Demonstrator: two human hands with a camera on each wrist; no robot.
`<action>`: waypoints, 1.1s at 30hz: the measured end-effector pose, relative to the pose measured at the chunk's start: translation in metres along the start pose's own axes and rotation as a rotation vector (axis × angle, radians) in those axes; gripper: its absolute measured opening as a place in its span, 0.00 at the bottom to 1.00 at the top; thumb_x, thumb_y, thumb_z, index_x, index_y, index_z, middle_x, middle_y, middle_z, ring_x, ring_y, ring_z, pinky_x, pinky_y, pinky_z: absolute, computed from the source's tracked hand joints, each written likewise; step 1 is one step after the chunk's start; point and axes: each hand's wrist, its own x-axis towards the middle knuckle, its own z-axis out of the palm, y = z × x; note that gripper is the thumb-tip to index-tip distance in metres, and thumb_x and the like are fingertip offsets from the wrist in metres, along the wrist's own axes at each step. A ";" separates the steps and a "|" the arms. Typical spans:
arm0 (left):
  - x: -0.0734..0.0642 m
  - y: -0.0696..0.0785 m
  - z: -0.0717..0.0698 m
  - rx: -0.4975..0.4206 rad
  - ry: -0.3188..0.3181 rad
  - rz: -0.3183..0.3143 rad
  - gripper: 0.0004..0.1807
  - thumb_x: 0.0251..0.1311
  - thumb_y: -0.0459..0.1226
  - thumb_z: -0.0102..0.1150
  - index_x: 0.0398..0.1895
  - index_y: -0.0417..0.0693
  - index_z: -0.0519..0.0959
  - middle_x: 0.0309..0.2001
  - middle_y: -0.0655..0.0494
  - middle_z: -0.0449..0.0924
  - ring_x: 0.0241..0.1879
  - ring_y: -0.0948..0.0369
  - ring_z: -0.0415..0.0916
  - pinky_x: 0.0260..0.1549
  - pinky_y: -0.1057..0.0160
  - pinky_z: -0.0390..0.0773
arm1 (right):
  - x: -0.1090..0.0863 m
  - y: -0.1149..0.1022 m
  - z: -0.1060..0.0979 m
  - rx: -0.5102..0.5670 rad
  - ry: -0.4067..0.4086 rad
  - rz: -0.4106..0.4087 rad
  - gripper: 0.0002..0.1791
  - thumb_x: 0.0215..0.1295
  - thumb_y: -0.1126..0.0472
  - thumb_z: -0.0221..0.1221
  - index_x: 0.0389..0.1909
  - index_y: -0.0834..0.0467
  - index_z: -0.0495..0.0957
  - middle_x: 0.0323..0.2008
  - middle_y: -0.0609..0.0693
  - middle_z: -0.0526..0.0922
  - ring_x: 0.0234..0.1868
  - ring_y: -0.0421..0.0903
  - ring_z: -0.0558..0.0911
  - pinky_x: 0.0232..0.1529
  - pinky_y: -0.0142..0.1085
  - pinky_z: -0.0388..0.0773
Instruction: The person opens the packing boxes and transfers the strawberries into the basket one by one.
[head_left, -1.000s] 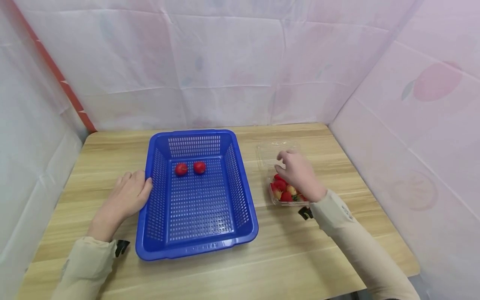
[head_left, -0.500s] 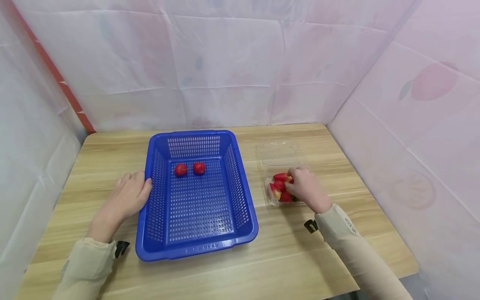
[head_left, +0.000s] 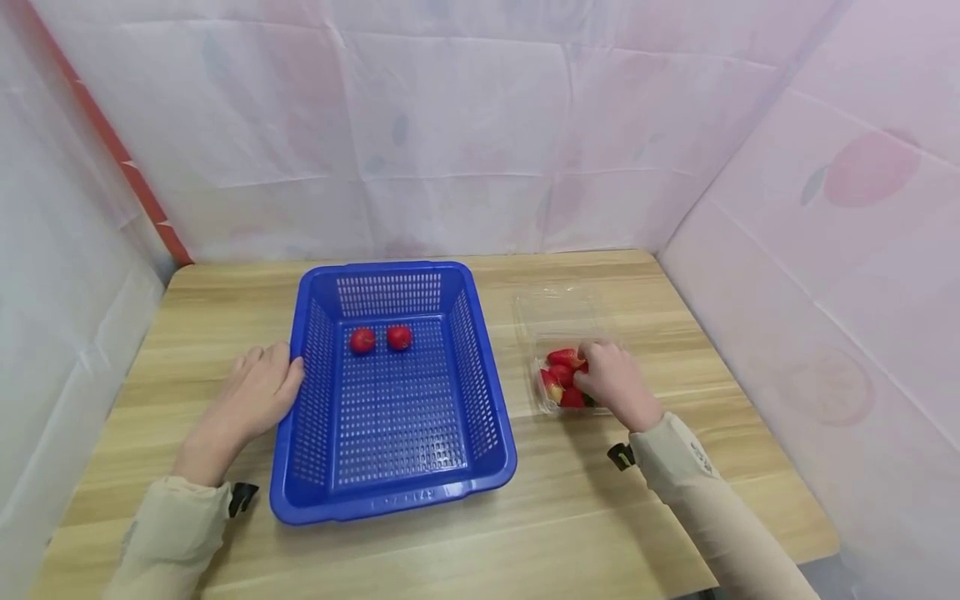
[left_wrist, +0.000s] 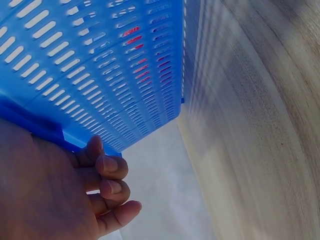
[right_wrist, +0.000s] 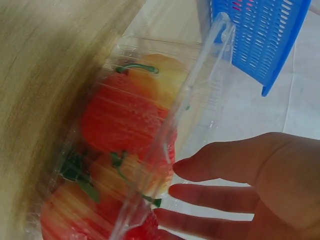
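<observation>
A blue perforated plastic basket stands left of centre in the head view. Two round red fruits lie towards its far end. At the basket's left rim is my left hand; its thumb lies over the rim, while the left wrist view shows curled fingers outside. To the right, a clear plastic box contains several red and yellowish fruits with green stems. My right hand reaches into it, thumb and fingertips pinching a red fruit. The hand covers part of the contents in the head view.
The box's transparent lid lies folded back behind it. Wooden tabletop surrounds both containers. Pale printed sheets hang along the back and sides.
My right hand has moved from above the box down into it and to the right, fingers closing among the fruits. The left hand and basket keep their places.
</observation>
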 end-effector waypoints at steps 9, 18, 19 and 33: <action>0.004 -0.002 -0.003 0.006 -0.003 -0.010 0.21 0.77 0.45 0.27 0.46 0.36 0.66 0.37 0.45 0.71 0.40 0.46 0.64 0.39 0.50 0.58 | 0.012 -0.006 -0.002 0.040 -0.132 0.021 0.05 0.47 0.71 0.57 0.23 0.58 0.76 0.22 0.51 0.73 0.24 0.48 0.68 0.23 0.40 0.65; 0.000 0.000 -0.004 -0.007 -0.036 -0.014 0.21 0.77 0.46 0.27 0.46 0.37 0.66 0.37 0.46 0.70 0.39 0.46 0.63 0.39 0.50 0.57 | 0.007 -0.005 -0.006 0.060 -0.128 -0.001 0.11 0.44 0.73 0.58 0.32 0.64 0.80 0.29 0.56 0.81 0.28 0.51 0.76 0.28 0.44 0.72; -0.001 0.000 -0.004 -0.008 -0.041 -0.017 0.21 0.77 0.46 0.27 0.47 0.37 0.66 0.37 0.46 0.70 0.40 0.47 0.63 0.39 0.51 0.57 | 0.005 -0.004 -0.009 0.062 -0.120 -0.002 0.10 0.44 0.72 0.60 0.32 0.65 0.80 0.30 0.56 0.80 0.28 0.51 0.75 0.29 0.44 0.72; -0.001 0.000 -0.001 -0.008 -0.015 -0.010 0.19 0.77 0.45 0.27 0.43 0.40 0.65 0.35 0.47 0.69 0.40 0.46 0.63 0.39 0.50 0.55 | -0.012 0.011 -0.017 0.031 -0.162 0.064 0.15 0.41 0.78 0.55 0.34 0.67 0.79 0.32 0.61 0.78 0.31 0.56 0.75 0.32 0.47 0.74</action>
